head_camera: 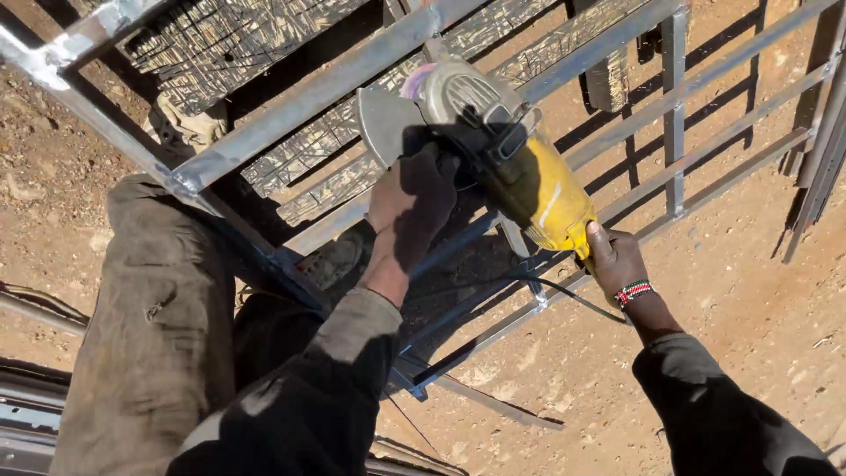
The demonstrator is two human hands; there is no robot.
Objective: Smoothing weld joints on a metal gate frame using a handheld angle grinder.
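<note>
A yellow angle grinder [520, 172] with a grey metal head and a round disc [381, 123] is held over a welded frame of grey square steel tubes [300, 101]. My left hand [414, 207] grips the grinder's side near the head. My right hand [614, 257], with a beaded wristband, holds the yellow rear end of the body. The disc sits next to a long diagonal tube of the frame. A black cable [564, 295] runs off from the tool's rear.
The frame lies over dry reddish dirt [758, 291] and a mat of woven sticks [220, 40]. My trouser leg [150, 326] and shoe [330, 260] stand against the frame at the left. More steel bars [815, 167] lean at the right edge.
</note>
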